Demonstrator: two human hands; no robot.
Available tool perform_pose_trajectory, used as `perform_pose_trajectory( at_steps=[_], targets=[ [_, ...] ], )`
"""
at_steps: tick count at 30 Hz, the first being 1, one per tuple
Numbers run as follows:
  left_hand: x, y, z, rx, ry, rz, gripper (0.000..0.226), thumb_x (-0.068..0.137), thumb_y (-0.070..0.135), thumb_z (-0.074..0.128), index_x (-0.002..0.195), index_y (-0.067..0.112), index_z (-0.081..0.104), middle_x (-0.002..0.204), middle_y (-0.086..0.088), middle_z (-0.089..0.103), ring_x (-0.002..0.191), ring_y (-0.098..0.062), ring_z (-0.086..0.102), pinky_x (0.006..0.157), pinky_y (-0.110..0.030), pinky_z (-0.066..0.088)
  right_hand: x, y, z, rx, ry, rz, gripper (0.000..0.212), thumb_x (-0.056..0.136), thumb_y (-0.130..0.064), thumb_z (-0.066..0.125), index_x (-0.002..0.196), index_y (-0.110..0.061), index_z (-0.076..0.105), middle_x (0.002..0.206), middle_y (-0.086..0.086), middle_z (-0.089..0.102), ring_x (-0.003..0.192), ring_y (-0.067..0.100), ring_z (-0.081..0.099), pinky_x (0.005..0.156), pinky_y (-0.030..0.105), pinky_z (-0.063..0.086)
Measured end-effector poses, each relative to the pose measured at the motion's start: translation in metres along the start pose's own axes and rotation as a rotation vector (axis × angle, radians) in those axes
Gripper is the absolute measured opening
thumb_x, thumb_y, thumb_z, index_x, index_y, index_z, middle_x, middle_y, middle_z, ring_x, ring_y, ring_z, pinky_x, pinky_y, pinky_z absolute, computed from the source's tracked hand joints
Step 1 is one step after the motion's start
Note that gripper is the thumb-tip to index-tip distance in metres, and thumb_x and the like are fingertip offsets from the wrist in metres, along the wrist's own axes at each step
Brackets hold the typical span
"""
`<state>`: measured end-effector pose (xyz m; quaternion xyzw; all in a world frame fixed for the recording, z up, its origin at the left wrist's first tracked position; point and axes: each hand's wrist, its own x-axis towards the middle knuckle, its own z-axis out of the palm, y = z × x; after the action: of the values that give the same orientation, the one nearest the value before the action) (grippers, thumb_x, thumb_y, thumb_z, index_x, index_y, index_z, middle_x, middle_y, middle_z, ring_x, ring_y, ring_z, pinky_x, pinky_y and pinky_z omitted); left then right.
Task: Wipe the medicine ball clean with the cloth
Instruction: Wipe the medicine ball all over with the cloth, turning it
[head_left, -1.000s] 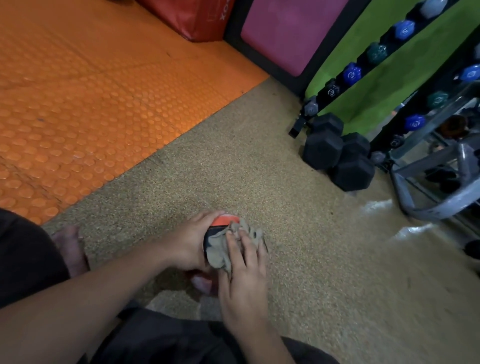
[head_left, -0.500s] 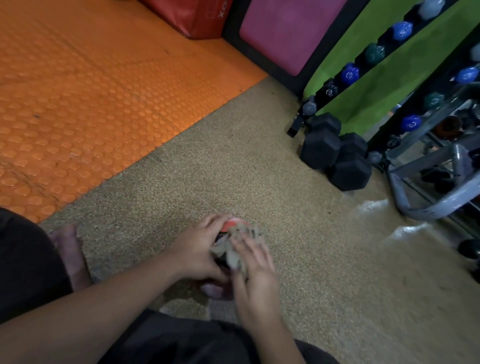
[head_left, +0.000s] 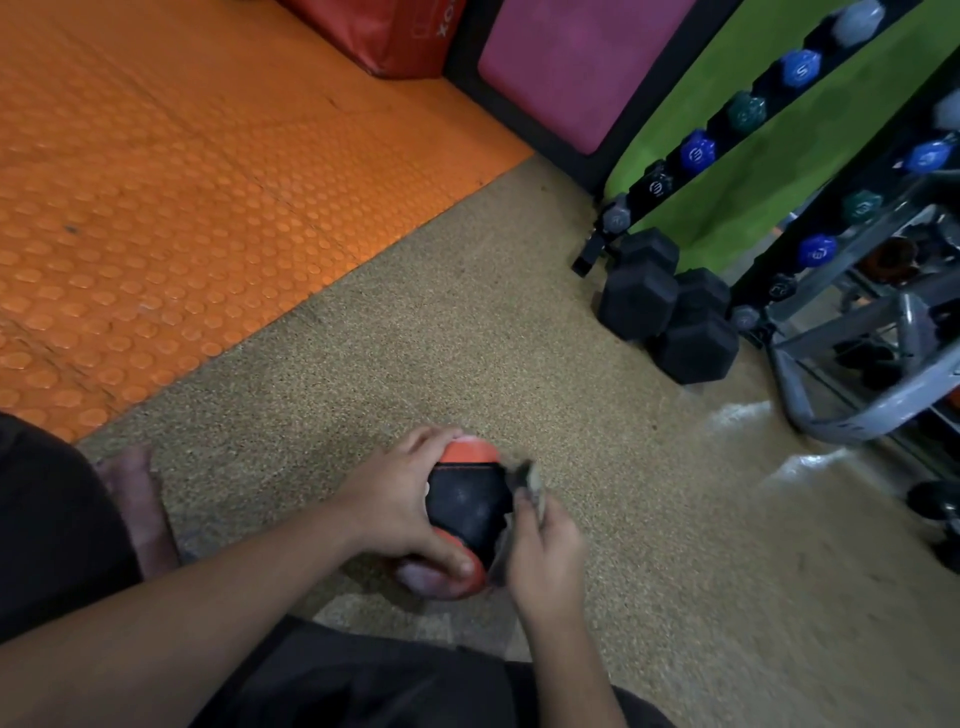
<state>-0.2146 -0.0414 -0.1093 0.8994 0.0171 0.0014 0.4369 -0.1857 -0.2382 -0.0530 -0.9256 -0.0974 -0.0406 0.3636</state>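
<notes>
Left hand (head_left: 395, 506) gripped the medicine ball (head_left: 466, 506) from its left side: fingers curled over the top orange band, thumb hooked under the lower orange edge. Ball was black in the middle with orange at top and bottom, held low over the speckled tan floor (head_left: 597, 597), just above a bare foot (head_left: 418, 576) that showed under the thumb.

Right hand (head_left: 545, 556) was at the ball's right side, fingers closed around a bunched grey cloth (head_left: 524, 480). Cloth lay pressed against the right edge of the ball, its loose end sticking up past the fingertips. Hand and cloth were blurred; exact finger positions could not be read.

Beyond the fingers of both hands, well apart: black hex dumbbells (head_left: 670, 317) on the floor beside a rack (head_left: 748, 111) with small blue and green dumbbells. An orange studded mat (head_left: 182, 182) lay to the far left. Dark clothing (head_left: 363, 680) filled the near edge.
</notes>
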Motion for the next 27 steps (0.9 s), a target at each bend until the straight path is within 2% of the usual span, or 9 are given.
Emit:
perform_pose_trajectory(
  at_steps=[2,5,8,13,17,19,21,24,27],
  targets=[
    [-0.001,0.001,-0.002,-0.018,-0.007,0.023,0.149,0.026,0.092,0.08,0.156,0.05,0.02,0.158,0.023,0.026,0.141,-0.015,0.043,0.118,-0.041,0.04,0.003,-0.003,0.006,-0.018,0.024,0.114,0.044,0.093,-0.049,0.044,0.095,-0.018,0.075,0.093,-0.004,0.075,0.092,0.025,0.071,0.073,0.028,0.044],
    [-0.001,-0.005,-0.01,-0.078,-0.032,0.034,0.148,0.029,0.084,0.086,0.158,0.045,0.025,0.156,0.022,0.029,0.141,-0.01,0.042,0.118,-0.037,0.04,-0.027,-0.013,0.008,-0.215,-0.053,-0.297,0.044,0.097,-0.036,0.05,0.136,-0.025,0.067,0.137,-0.019,0.059,0.135,0.002,0.044,0.112,0.025,0.035],
    [-0.001,-0.01,-0.014,-0.094,-0.058,0.037,0.154,0.026,0.089,0.085,0.159,0.043,0.023,0.158,0.021,0.026,0.145,-0.009,0.037,0.12,-0.036,0.037,-0.022,-0.001,-0.006,-0.293,-0.154,-0.51,0.044,0.097,-0.032,0.054,0.14,-0.031,0.063,0.146,-0.021,0.054,0.143,0.002,0.035,0.12,0.025,0.028],
    [-0.004,-0.002,-0.011,-0.014,-0.071,0.063,0.146,0.029,0.088,0.084,0.154,0.054,0.017,0.159,0.029,0.019,0.144,-0.008,0.034,0.12,-0.04,0.038,0.019,0.019,-0.002,0.038,-0.115,0.268,0.042,0.102,-0.047,0.049,0.094,-0.013,0.073,0.087,0.001,0.073,0.09,0.026,0.07,0.079,0.036,0.052],
    [0.001,-0.011,-0.01,-0.079,-0.057,0.06,0.141,0.037,0.077,0.09,0.157,0.051,0.02,0.159,0.023,0.024,0.144,-0.01,0.039,0.119,-0.037,0.039,-0.031,-0.017,0.015,-0.09,-0.128,-0.243,0.051,0.102,-0.041,0.044,0.152,-0.031,0.051,0.161,-0.014,0.042,0.154,0.007,0.026,0.122,0.027,0.025],
    [0.002,-0.016,-0.007,-0.093,-0.047,0.093,0.123,0.056,0.059,0.09,0.154,0.058,0.016,0.161,0.019,0.024,0.144,-0.015,0.043,0.118,-0.04,0.041,-0.047,-0.027,0.018,-0.246,-0.211,-0.49,0.051,0.101,-0.041,0.045,0.152,-0.043,0.045,0.165,-0.026,0.026,0.159,0.008,0.001,0.126,0.036,0.007],
    [0.0,-0.016,-0.004,-0.074,-0.009,0.093,0.123,0.055,0.065,0.088,0.154,0.059,0.014,0.161,0.018,0.026,0.144,-0.017,0.044,0.116,-0.042,0.043,-0.035,-0.02,0.017,-0.258,-0.186,-0.518,0.047,0.101,-0.038,0.048,0.147,-0.044,0.053,0.157,-0.029,0.041,0.157,0.006,0.014,0.125,0.035,0.016],
    [-0.006,-0.007,-0.004,-0.017,0.001,0.044,0.144,0.032,0.088,0.083,0.154,0.053,0.016,0.16,0.024,0.023,0.145,-0.013,0.039,0.119,-0.04,0.04,0.0,0.01,0.012,0.164,-0.072,-0.02,0.041,0.099,-0.051,0.048,0.12,-0.027,0.074,0.122,-0.008,0.075,0.125,0.014,0.064,0.108,0.04,0.049],
    [-0.007,-0.001,-0.006,0.034,-0.039,0.058,0.145,0.029,0.092,0.08,0.151,0.058,0.011,0.163,0.024,0.019,0.147,-0.016,0.035,0.12,-0.046,0.038,0.012,0.012,0.014,0.308,0.021,0.349,0.053,0.083,-0.063,0.05,0.09,-0.018,0.077,0.089,0.001,0.078,0.095,0.027,0.074,0.09,0.049,0.056]
  ],
)
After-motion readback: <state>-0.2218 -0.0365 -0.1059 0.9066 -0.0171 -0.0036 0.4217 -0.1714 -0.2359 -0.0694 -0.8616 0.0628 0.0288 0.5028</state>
